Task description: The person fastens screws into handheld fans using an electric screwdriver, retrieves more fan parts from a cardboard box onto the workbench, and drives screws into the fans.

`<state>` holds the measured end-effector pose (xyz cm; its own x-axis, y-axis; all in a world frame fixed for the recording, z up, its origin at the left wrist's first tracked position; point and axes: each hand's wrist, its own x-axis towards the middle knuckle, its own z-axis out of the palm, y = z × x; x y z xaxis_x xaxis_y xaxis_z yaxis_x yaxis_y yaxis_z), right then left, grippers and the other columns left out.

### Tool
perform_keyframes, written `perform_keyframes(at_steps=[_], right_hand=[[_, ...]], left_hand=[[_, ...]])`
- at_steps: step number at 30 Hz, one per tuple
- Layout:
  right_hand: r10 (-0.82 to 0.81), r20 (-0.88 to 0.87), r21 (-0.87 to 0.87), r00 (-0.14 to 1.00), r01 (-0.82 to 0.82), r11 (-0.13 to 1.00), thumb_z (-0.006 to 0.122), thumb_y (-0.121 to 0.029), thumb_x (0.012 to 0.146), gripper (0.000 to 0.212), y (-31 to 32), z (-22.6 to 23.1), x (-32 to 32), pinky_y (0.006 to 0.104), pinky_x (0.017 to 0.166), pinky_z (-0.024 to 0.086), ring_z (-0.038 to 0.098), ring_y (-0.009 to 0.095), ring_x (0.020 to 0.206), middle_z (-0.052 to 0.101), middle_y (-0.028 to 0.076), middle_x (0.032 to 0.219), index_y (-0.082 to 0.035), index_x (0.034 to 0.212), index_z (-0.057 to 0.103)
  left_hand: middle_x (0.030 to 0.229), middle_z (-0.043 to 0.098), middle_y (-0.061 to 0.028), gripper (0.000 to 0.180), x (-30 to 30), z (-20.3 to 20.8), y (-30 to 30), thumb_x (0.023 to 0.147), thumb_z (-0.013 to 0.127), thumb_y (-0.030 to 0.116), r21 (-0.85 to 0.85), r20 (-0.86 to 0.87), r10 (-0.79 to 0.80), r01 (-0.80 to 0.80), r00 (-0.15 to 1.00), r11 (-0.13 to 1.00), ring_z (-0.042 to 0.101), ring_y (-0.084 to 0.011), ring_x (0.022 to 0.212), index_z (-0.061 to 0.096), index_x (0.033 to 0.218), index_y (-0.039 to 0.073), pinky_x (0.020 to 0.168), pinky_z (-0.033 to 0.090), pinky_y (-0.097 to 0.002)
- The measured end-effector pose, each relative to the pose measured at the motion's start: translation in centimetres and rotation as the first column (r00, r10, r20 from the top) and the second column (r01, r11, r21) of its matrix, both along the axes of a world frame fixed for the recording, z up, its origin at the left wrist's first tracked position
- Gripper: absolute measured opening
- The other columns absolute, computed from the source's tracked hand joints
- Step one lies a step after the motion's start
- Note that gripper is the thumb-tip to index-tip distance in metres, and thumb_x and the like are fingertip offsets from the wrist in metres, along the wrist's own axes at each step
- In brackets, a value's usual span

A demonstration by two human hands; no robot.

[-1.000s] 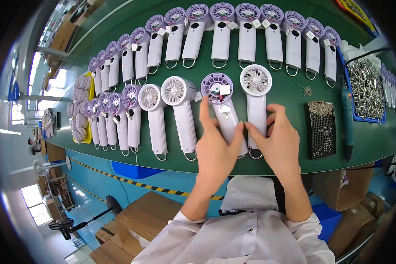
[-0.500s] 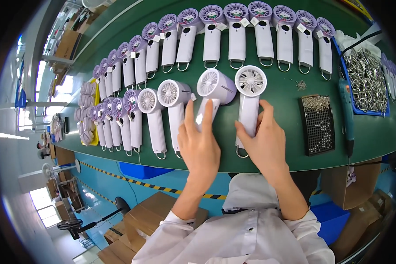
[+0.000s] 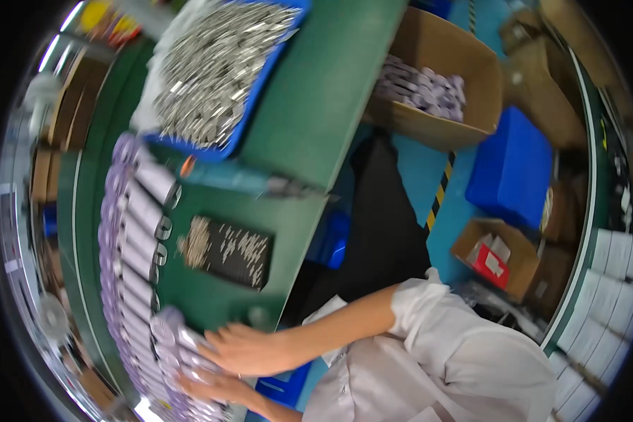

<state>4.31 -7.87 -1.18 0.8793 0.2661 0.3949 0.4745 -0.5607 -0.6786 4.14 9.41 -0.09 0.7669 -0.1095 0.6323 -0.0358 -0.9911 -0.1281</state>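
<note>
Blurred by motion, both my hands are at the lower left among the handheld fans. My right hand has its fingers around the handle of a white and lilac handheld fan, whose round head points away from me. Just beneath it in the picture, my left hand lies over other fans; its fingers are smeared and what they touch is unclear. Behind stands a long row of fans with white handles, lilac heads and metal loops at the handle ends.
A black screw tray with many small screws lies near the table edge. Beyond it are a teal electric screwdriver and a blue tray of metal loops. A cardboard box with lilac parts and a blue bin stand beside the table.
The view has swung far to the right, bringing the floor boxes into sight. My hands and the fans have shifted to the lower left of the picture. My right hand remains at a fan handle.
</note>
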Motion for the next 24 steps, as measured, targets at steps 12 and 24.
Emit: perform_keyframes(at_steps=[12,24], right_hand=[[-0.1,-0.696,0.602,0.711,0.654,0.458,0.059,-0.019,0.094,0.018,-54.7,-14.5,-8.9,0.026,0.06,0.051,0.062,0.012,0.066,0.066,0.006,0.081,-0.003,0.096,0.065],[-0.786,-0.422,-0.469,0.452,0.633,0.616,0.061,-0.017,0.079,0.046,-66.3,-50.0,8.0,0.0485,0.093,0.047,0.048,0.041,0.118,0.05,0.024,0.123,0.001,0.12,0.052]], left_hand=[[0.082,0.067,-0.0137,0.018,-6.7,-5.9,-35.1,0.076,0.068,-0.007,-0.776,-0.531,-0.847,0.42,-0.033,0.47,0.064,-0.0271,0.074,0.064,0.092,-0.002,0.067,0.051,-0.0341],[0.077,0.067,-0.008,0.015,-2.3,-20.8,-53.0,0.073,0.076,0.001,-0.877,-0.466,-0.863,0.229,-0.193,0.422,0.063,-0.0153,0.059,0.065,0.084,0.0,0.054,0.051,-0.026]])
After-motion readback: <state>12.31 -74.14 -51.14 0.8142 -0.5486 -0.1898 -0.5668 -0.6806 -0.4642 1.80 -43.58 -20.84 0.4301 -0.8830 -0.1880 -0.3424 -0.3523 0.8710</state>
